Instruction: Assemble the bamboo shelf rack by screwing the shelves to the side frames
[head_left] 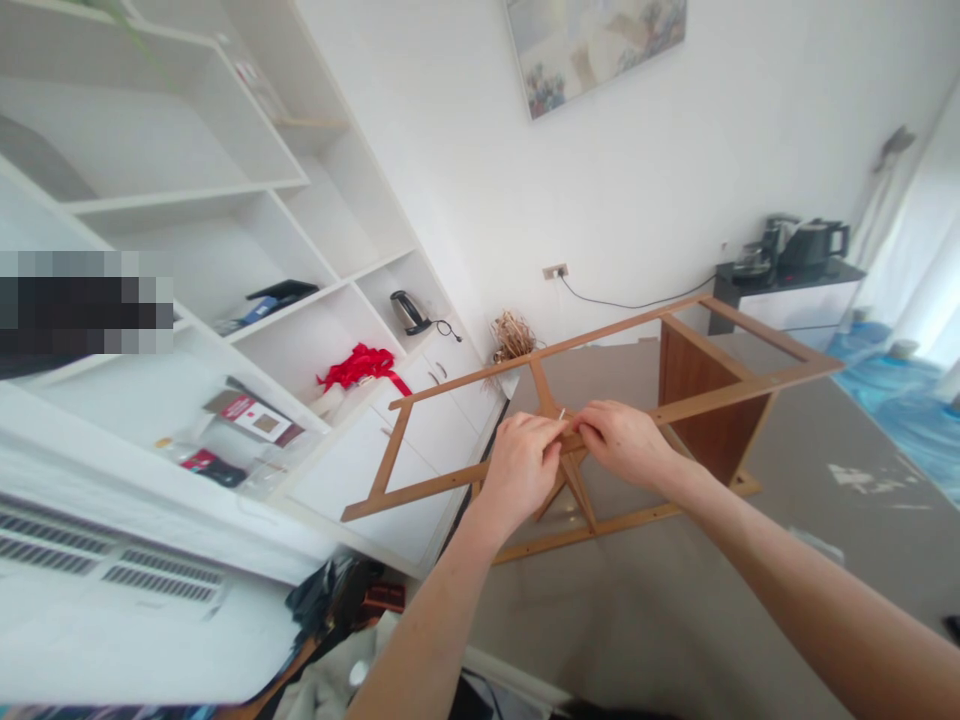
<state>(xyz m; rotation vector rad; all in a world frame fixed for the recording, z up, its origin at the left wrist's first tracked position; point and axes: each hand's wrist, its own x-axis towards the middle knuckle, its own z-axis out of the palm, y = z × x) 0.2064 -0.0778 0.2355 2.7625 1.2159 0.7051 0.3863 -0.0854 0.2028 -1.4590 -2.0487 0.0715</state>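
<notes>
A light brown wooden furniture frame (780, 381), looking like a chair, lies on its side on a grey table (825, 545). Crossed slats (579, 488) spread below my hands, and a darker wooden panel (697, 395) stands at its right part. My left hand (521, 460) is at the upper rail, fingers pinched together. Close on the right, my right hand (626, 440) is also pinched at this rail. A thin whitish piece (562, 413) pokes up between the fingertips. What each hand grips is too small and covered to make out.
White shelves (337, 285) on the left hold a kettle (409, 312), red ribbon (358, 366) and boxes. A black-topped cabinet (795, 290) with coffee equipment stands back right, near blue water bottles (900, 370). An air conditioner (135, 600) is lower left.
</notes>
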